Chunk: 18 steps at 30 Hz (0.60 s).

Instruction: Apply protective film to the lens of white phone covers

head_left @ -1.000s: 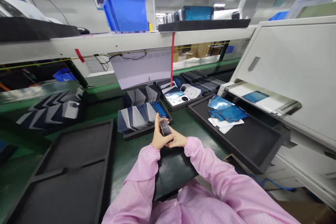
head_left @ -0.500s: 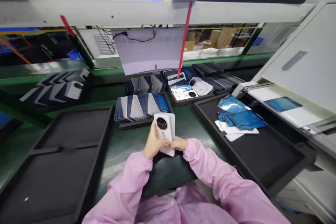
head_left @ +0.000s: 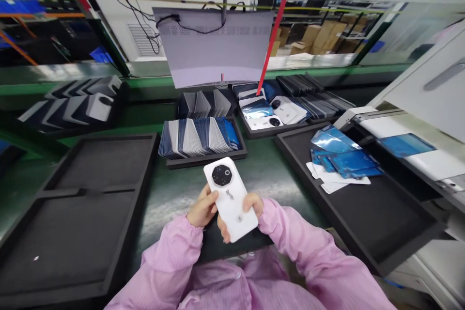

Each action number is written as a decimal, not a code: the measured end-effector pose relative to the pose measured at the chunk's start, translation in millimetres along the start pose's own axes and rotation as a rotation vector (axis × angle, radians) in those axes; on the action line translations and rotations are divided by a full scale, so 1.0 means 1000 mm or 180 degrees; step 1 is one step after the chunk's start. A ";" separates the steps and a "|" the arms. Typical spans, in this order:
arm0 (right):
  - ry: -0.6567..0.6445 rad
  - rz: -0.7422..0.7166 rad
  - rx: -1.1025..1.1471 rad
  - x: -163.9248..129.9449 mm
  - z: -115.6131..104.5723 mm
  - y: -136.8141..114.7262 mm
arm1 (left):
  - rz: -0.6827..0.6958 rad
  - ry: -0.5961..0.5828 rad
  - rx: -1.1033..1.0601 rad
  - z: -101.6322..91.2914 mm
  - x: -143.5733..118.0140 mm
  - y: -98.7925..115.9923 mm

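A white phone back cover point(head_left: 229, 197) with a round black camera ring lies flat in both of my hands, ring end pointing away from me. My left hand point(head_left: 202, 210) grips its left edge and underside. My right hand point(head_left: 253, 202) holds its right edge near the lower end. Both sleeves are pink. Under my hands sits a small dark pad point(head_left: 232, 247) at the table's front edge. Just beyond stands a black tray point(head_left: 203, 161) packed with several upright covers.
A large empty black foam tray point(head_left: 83, 203) lies at the left. Another black tray point(head_left: 370, 213) at the right holds blue film sheets point(head_left: 345, 157). A white machine point(head_left: 417, 150) stands far right. More trays of covers point(head_left: 286, 106) sit behind, under a hanging grey sheet point(head_left: 218, 46).
The cover went from edge-on in my hands to upright, then tipped flat with its white back facing up. The view has tilted downward and closer to the table.
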State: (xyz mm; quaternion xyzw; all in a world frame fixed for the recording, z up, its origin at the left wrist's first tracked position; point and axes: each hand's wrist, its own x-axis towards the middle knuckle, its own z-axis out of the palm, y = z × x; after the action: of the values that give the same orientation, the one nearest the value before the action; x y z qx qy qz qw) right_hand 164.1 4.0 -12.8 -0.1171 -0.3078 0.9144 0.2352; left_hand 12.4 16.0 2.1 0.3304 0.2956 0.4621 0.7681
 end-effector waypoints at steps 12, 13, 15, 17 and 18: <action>0.0586 0.0145 -0.0361 -0.006 -0.013 0.000 | -0.0123 0.0270 0.0675 0.008 -0.011 0.009; 0.0649 0.0195 -0.0413 -0.007 -0.014 0.002 | -0.0171 0.0247 0.0743 0.008 -0.011 0.008; 0.0712 0.0345 -0.0596 -0.007 -0.015 0.002 | -0.0115 0.0294 0.0862 0.005 -0.010 0.005; 0.0664 0.0501 -0.1007 -0.009 -0.016 -0.005 | 0.0173 0.0466 0.0949 0.001 -0.006 0.001; 0.0634 0.0586 -0.1337 -0.010 -0.016 -0.012 | 0.0319 0.0556 0.0971 -0.003 -0.002 -0.001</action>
State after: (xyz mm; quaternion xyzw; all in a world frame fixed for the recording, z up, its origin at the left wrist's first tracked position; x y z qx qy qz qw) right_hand 182.9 15.2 -17.8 -0.2805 -0.4545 0.8319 0.1505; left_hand 9.9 14.1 0.2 0.4160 0.4111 0.4765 0.6564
